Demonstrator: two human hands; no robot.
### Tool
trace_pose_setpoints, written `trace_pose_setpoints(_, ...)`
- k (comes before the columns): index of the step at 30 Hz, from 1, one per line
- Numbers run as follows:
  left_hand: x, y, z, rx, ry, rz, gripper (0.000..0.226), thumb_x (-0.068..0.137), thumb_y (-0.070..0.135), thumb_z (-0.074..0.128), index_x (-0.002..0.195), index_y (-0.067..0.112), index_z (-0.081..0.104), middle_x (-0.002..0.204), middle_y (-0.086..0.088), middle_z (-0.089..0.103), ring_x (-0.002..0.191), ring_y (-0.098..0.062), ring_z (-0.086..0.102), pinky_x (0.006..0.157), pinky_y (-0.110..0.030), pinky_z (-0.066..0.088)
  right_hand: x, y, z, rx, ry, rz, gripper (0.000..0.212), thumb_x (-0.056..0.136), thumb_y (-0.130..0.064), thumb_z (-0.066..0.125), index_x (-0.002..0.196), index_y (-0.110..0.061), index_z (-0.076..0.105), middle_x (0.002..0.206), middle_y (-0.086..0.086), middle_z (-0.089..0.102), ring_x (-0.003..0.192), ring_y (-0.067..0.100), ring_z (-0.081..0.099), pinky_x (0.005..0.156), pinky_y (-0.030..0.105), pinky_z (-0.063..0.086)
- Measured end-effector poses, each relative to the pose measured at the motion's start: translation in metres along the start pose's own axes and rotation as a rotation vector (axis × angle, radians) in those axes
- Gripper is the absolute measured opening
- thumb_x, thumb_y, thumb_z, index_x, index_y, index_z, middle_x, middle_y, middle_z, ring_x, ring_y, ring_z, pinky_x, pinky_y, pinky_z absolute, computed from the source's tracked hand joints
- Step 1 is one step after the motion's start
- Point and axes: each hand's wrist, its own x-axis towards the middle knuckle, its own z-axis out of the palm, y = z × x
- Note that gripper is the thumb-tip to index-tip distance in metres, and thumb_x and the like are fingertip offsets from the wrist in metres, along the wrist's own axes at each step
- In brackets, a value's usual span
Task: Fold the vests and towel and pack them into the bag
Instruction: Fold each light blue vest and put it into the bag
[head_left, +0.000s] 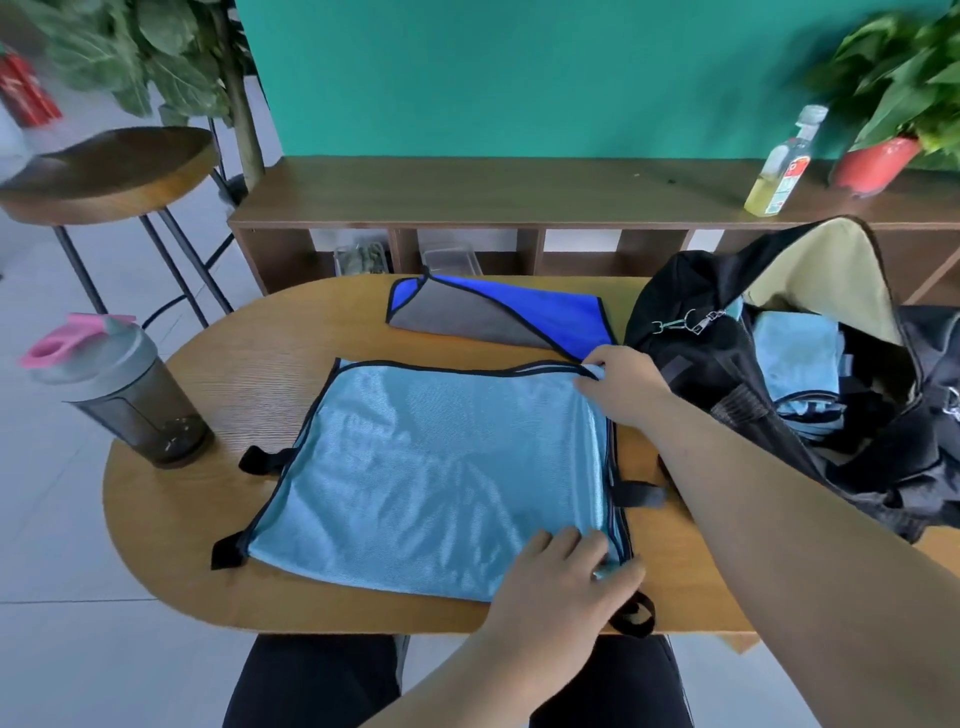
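Observation:
A light blue vest with black trim and black straps lies flat in the middle of the wooden table. My right hand pinches its far right corner. My left hand grips its near right corner, thumb on the edge. Behind the vest lies a folded blue and grey towel. The black bag stands open at the right of the table, with light blue folded cloth inside it.
A grey shaker bottle with a pink lid stands at the table's left end. A wooden stool is at the far left. On the low shelf behind are an oil bottle and a red plant pot.

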Motion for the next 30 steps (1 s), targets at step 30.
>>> trace_pose_setpoints(30,-0.046,0.031,-0.130,-1.152,0.845,-0.931,0.023,0.102,0.012,0.067,0.109,0.034,0.067,0.102,0.015,0.074,0.092,-0.012,0.072,0.074,-0.020,0.053,-0.075,-0.065,-0.071,0.877,0.074,0.387,0.024,0.082,0.007,0.060,0.092,-0.009,0.076,0.083,0.010,0.058,0.070,0.020,0.058,0.057,0.027,0.055)
